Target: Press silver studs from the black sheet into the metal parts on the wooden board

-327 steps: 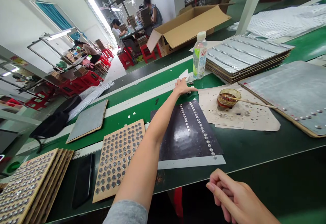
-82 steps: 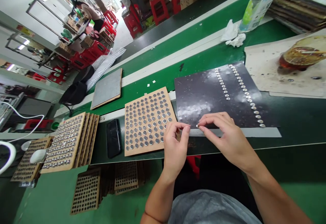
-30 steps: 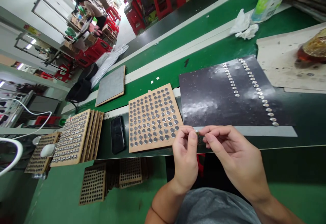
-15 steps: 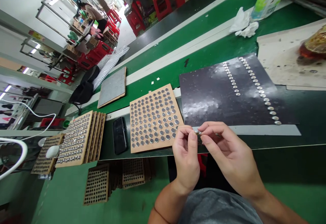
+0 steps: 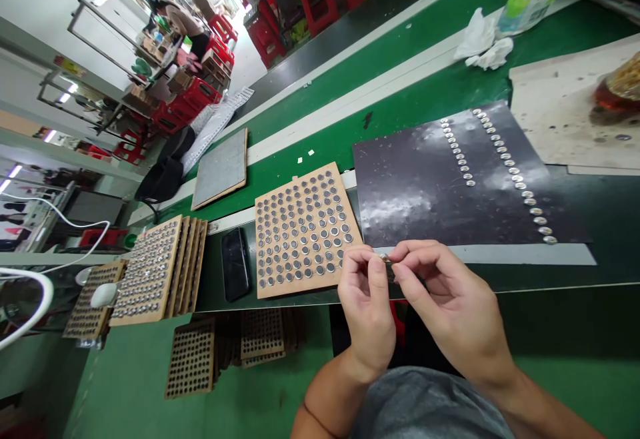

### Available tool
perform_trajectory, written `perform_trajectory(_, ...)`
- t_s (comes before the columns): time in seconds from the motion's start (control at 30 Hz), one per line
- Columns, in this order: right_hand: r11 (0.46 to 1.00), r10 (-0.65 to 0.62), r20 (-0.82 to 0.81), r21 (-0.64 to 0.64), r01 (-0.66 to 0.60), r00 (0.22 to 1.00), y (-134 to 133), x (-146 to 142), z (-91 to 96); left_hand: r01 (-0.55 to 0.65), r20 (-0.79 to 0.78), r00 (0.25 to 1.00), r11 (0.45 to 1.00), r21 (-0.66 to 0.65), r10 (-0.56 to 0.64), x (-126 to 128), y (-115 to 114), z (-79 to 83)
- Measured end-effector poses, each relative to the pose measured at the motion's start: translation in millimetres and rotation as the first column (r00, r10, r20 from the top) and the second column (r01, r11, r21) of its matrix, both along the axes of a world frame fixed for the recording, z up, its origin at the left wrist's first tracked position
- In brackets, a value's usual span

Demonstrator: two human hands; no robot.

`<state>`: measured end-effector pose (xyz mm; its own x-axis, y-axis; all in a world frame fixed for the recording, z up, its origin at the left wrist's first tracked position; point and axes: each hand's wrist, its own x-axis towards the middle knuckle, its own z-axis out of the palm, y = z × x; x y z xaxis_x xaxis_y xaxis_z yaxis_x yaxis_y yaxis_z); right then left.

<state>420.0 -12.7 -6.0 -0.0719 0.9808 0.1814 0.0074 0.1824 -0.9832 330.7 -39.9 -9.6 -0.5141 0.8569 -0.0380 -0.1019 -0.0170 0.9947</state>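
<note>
Left hand point(image 5: 367, 306) pinches small metal piece point(image 5: 383, 257) over bench's point(image 5: 540, 278) front edge; right hand's point(image 5: 450, 302) thumb and forefinger drawn close at its other side, cannot tell if gripping. Black sheet point(image 5: 395, 176) beyond: long button row point(image 5: 511, 171) reaches sheet's near edge, looks complete; short button row point(image 5: 457, 153) stops partway, seems unfinished. Board point(image 5: 300, 285) just beside sheet's left edge: disc rows look full.
</note>
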Motion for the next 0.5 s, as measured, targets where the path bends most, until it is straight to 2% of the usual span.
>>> perform_trajectory(0.13,0.998,0.046,-0.016,-0.044,-0.047,0.999,0.1,-0.5,1.2,-0.001,0.005,1.000,1.000,0.004,0.001,-0.2,0.2,0.3)
perform_trajectory(0.5,0.999,0.008,-0.036,-0.047,-0.009,0.999,1.2,-4.0,0.2,0.001,0.022,1.000,1.000,0.013,-0.002,0.8,-0.6,-0.4)
